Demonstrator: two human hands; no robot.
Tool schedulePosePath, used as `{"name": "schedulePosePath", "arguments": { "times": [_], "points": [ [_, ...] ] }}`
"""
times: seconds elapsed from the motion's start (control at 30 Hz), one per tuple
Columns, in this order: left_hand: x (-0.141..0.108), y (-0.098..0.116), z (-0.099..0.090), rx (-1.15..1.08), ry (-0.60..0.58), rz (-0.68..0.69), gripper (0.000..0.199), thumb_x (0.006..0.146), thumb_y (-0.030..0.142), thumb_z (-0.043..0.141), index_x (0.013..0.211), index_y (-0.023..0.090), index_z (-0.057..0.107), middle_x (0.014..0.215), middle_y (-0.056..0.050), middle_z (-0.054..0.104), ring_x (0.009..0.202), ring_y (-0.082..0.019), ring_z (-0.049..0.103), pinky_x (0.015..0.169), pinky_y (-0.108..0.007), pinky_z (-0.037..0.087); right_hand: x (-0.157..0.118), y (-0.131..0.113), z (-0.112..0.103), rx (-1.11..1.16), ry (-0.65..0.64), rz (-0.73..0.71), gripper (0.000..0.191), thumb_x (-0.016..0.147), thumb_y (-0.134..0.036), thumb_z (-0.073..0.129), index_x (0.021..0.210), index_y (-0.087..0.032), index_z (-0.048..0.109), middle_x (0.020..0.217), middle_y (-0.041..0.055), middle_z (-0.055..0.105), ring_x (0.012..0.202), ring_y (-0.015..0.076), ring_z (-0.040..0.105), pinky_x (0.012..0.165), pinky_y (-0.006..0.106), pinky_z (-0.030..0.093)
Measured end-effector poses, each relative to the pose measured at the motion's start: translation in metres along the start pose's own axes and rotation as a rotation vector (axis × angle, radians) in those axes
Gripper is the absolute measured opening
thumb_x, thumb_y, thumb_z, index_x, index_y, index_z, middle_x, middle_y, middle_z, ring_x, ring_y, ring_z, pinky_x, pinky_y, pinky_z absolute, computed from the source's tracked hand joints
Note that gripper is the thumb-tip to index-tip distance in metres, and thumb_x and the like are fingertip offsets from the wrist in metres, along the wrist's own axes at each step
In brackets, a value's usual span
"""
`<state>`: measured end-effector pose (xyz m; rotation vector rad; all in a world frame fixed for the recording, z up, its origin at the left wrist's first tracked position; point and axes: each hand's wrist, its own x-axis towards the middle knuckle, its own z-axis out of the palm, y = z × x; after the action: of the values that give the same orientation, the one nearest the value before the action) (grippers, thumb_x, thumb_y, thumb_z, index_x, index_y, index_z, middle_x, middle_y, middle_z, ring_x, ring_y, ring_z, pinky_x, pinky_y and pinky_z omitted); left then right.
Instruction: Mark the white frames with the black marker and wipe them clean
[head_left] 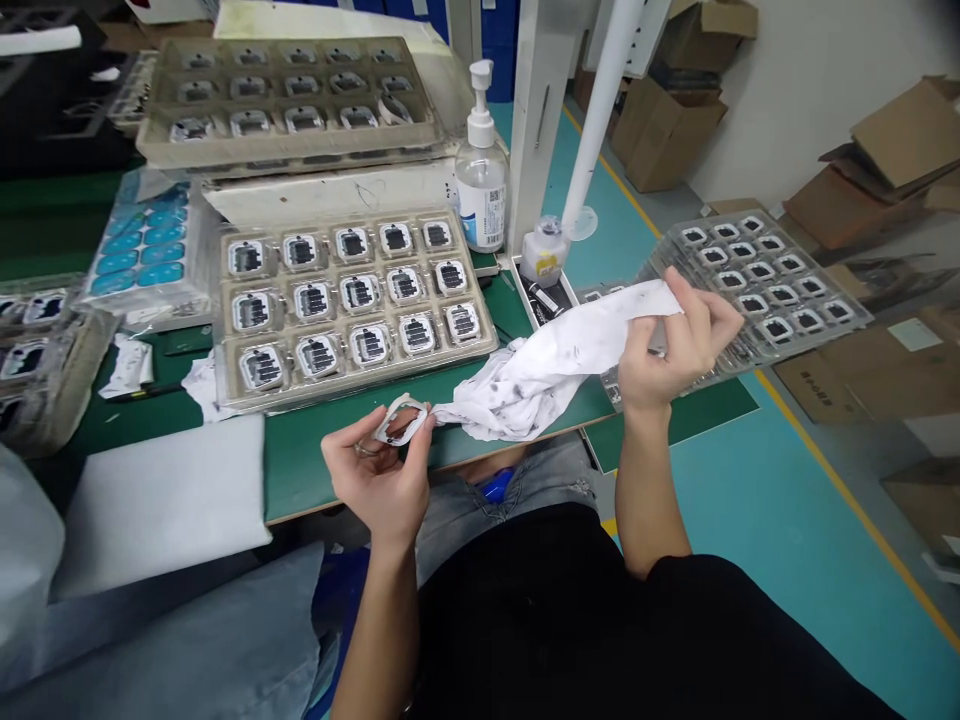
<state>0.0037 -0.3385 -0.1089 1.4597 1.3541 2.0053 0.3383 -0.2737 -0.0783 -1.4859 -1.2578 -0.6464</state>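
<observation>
My left hand (386,480) pinches a small white square frame (391,432) at the table's front edge, its opening tilted upward. A white cloth (559,350) with dark smudges runs from beside that frame to my right hand (675,345), whose fingers grip its upper end. Its narrow twisted end meets the frame near my left thumb; whether it passes through the frame I cannot tell. Just behind my left hand, a clear plastic tray (341,378) holds rows of similar white-rimmed pieces with dark centres.
Another filled tray (292,150) sits raised at the back. Beside it stand a pump bottle (482,180) and a small bottle (545,250). A further tray (795,320) juts out at right. White foam sheet (172,490) overhangs the front edge, and cardboard boxes (900,140) are along the wall.
</observation>
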Motion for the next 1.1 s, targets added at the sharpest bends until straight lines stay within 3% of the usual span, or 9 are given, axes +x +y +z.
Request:
{"name": "schedulePosePath", "arguments": {
  "times": [0.27,0.43,0.53,0.7,0.93,1.1],
  "points": [
    [-0.001,0.003,-0.001,-0.017,0.02,-0.027,0.049,0.09,0.023,0.103,0.125,0.019,0.069,0.097,0.001,0.084,0.09,-0.024,0.094,0.089,-0.041,0.082,-0.01,0.001,-0.003,0.001,0.074,0.097,0.056,0.124,-0.059,0.04,0.109,-0.027,0.084,0.165,0.0172,0.077,0.144,0.0415,0.07,0.129,0.075,0.055],
    [-0.001,0.003,-0.001,0.009,0.025,-0.032,0.05,0.091,0.031,0.104,0.123,0.021,0.068,0.093,0.003,0.081,0.087,-0.024,0.093,0.092,-0.047,0.083,-0.008,-0.001,0.008,0.16,0.059,0.238,0.066,0.129,-0.059,0.024,0.142,-0.031,0.082,0.145,0.0157,0.082,0.142,0.0361,0.08,0.127,0.068,0.062],
    [-0.001,0.003,0.0,0.012,0.021,-0.034,0.05,0.091,0.032,0.104,0.124,0.02,0.068,0.096,0.001,0.082,0.088,-0.024,0.094,0.089,-0.044,0.083,-0.008,-0.002,0.021,0.212,0.086,0.256,0.064,0.127,-0.066,0.034,0.159,-0.031,0.078,0.134,0.0152,0.083,0.138,0.0377,0.083,0.118,0.065,0.07],
    [-0.002,0.004,0.0,0.013,0.032,-0.04,0.051,0.089,0.031,0.105,0.123,0.02,0.07,0.1,-0.001,0.083,0.09,-0.025,0.094,0.086,-0.039,0.081,-0.009,-0.01,0.033,0.353,0.234,0.268,0.057,0.124,-0.065,0.051,0.165,-0.034,0.076,0.133,0.0145,0.083,0.125,0.0395,0.087,0.108,0.066,0.076],
    [-0.002,0.004,0.0,0.038,0.027,-0.058,0.053,0.091,0.041,0.105,0.123,0.021,0.068,0.1,0.0,0.08,0.09,-0.025,0.094,0.086,-0.042,0.082,-0.02,-0.044,0.006,0.273,0.013,0.255,0.059,0.127,-0.051,0.038,0.184,-0.047,0.053,0.13,0.0135,0.075,0.107,0.0332,0.087,0.086,0.056,0.08],
    [0.0,0.005,0.0,0.014,-0.003,-0.106,0.056,0.093,0.048,0.105,0.123,0.021,0.067,0.098,0.001,0.079,0.092,-0.025,0.094,0.088,-0.041,0.081,-0.032,-0.065,-0.01,0.248,-0.038,0.206,0.054,0.123,-0.049,0.046,0.174,-0.047,0.067,0.124,0.0125,0.072,0.11,0.0329,0.084,0.082,0.054,0.08]
  ]
}}
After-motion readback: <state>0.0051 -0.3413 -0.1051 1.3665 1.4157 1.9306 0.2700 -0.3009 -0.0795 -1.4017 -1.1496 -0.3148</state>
